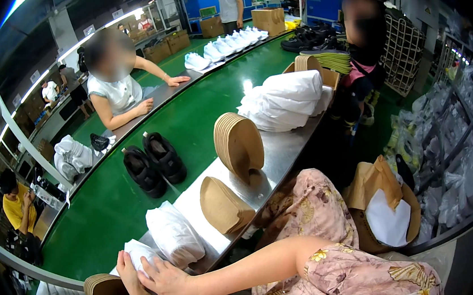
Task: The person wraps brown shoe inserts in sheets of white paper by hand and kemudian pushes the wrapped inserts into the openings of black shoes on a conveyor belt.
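At the lower left, a small white tissue-paper wad (139, 252) sits between my two hands on the metal ledge. My left hand (128, 276), with a bracelet on the wrist, presses its near side with fingers pointing up. Across the wad's front lies my right hand (168, 278), fingers spread a little and curved over the paper. A larger white paper bundle (173, 233) stands just beyond them. Below my left hand is a curved stack of brown cardboard inserts (107, 292), partly hidden. A pair of black shoes (155, 162) rests on the green belt (105, 201).
More brown insert stacks (237, 144) and a flat folded one (223, 204) stand along the metal ledge (283, 157). White paper bundles (283, 100) lie farther right. A person (113, 82) sits across the belt, near white shoes (218, 49). An open carton (364, 229) is beside my lap.
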Motion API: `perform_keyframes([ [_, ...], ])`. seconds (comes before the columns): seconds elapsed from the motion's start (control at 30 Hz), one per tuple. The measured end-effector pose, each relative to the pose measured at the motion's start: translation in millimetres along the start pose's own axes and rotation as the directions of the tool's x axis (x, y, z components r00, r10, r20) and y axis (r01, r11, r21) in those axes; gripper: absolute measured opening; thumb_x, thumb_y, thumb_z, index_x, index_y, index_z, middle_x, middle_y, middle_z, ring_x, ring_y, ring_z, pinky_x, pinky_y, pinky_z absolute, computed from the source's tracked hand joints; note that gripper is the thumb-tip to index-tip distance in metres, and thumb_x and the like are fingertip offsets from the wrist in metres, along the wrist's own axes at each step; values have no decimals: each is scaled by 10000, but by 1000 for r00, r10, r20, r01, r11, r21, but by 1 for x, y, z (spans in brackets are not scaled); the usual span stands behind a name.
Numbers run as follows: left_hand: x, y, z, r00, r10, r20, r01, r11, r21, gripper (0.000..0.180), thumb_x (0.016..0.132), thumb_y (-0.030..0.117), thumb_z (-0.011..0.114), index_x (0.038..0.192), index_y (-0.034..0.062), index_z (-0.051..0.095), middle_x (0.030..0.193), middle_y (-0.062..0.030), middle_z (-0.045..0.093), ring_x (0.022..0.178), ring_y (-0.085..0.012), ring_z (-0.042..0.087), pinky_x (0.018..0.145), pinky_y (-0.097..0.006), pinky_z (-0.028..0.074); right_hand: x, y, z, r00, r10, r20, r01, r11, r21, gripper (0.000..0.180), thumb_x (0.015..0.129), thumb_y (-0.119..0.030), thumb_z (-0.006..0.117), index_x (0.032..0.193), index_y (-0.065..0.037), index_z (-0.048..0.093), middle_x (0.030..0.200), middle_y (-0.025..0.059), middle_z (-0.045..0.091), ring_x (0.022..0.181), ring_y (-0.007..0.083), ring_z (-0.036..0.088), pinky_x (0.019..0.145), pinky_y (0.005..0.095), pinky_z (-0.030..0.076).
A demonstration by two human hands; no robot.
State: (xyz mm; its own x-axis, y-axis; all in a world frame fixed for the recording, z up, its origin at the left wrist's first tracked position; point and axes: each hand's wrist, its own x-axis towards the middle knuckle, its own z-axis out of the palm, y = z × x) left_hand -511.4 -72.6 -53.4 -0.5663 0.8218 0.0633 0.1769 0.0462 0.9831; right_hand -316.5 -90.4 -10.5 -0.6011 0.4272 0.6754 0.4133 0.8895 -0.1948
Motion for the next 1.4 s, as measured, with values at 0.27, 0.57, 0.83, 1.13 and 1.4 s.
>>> perform_keyframes([
  [0.27,18,-22,-2,1000,21,-1,-21,998,60,415,942,210,441,1237,-83,446,1244,-171,505,1113,-208,485,954,-303,376,3,-3,2,956,75,284,-46,993,-109,412,804,-144,496,1190,-3,471,1087,354,463,816,377,564,639,346,510],
  [0.57,-56,81,9,780,453,-431,-306,878,368,305,888,96,517,1159,-43,534,1118,-182,594,1038,-263,568,891,-339,432,18,-2,-46,956,-98,277,52,985,167,470,727,-78,526,1154,105,452,1107,368,476,1056,437,490,950,456,376],
  [0.83,-116,119,-51,403,791,-460,-346,597,724,189,898,31,485,1049,-19,588,1037,-127,632,939,-252,612,830,-308,470,18,36,-90,980,-144,135,102,954,281,286,728,-34,585,992,72,560,1090,259,511,995,376,515,844,410,435],
  [1.13,-57,79,-135,893,433,-124,-340,828,446,272,898,215,488,1052,51,640,1188,-120,547,1183,-282,409,1012,-368,289,50,-6,-50,915,-374,152,288,869,401,169,718,-36,546,882,6,553,987,164,571,937,314,549,789,381,450],
  [1.4,-70,76,-99,882,463,-87,-371,797,477,264,872,136,516,1076,-5,607,1264,-112,477,1189,-252,398,1022,-336,289,89,-25,26,965,-257,-54,256,876,410,119,691,-80,554,783,-4,544,764,156,582,711,301,583,615,362,495],
])
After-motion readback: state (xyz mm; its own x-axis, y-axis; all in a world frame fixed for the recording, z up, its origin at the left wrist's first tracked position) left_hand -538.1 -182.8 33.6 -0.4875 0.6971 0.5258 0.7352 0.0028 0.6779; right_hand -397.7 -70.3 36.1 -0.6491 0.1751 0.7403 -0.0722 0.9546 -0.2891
